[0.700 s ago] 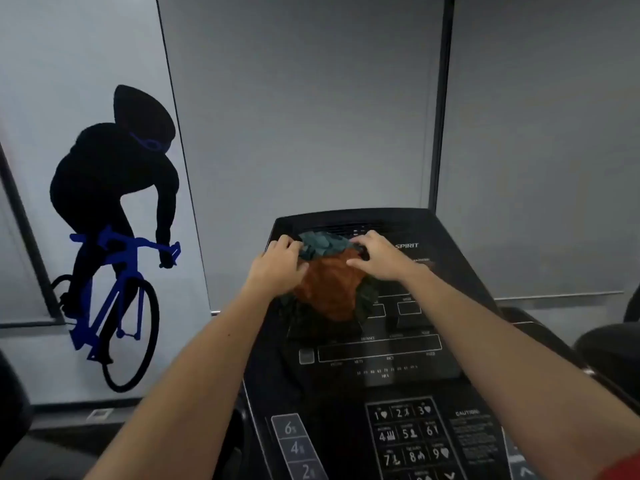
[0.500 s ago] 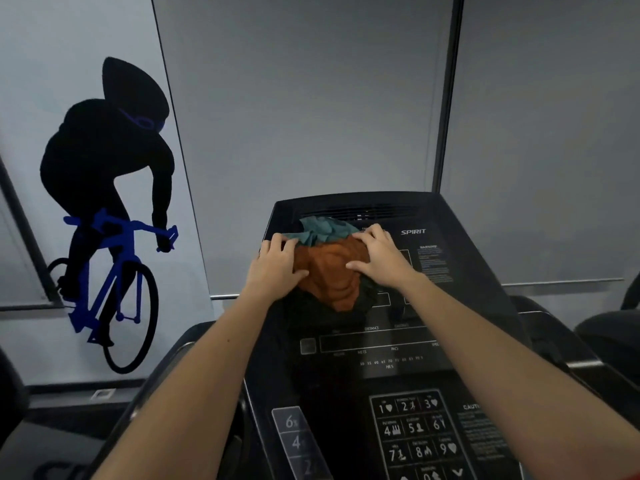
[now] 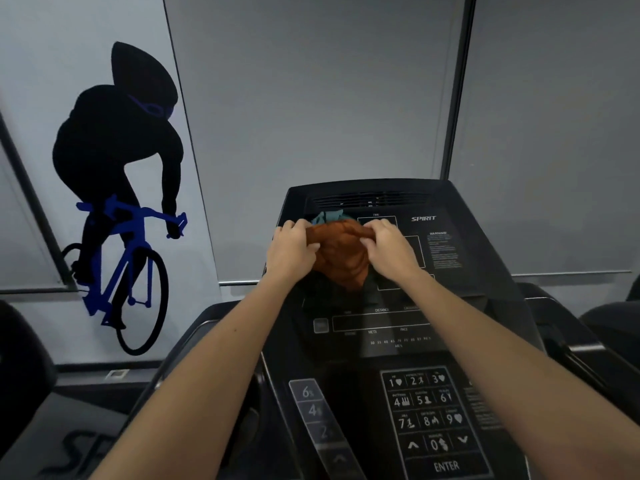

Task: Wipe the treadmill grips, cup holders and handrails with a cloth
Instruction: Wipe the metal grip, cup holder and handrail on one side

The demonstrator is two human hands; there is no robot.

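Both hands grasp the cloth [image 3: 341, 254]: the left hand [image 3: 292, 249] pinches its upper left edge, the right hand [image 3: 388, 249] its upper right, likely spreading or gathering it before wiping. It is a bunched orange cloth with a teal layer peeking out on top, held against the upper part of the treadmill console [image 3: 450, 271], centre of the frame. Its long axis runs top to bottom, narrowing toward the keypad [image 3: 429, 410] lower right. A cyclist picture [image 3: 117, 188] fills the upper left.
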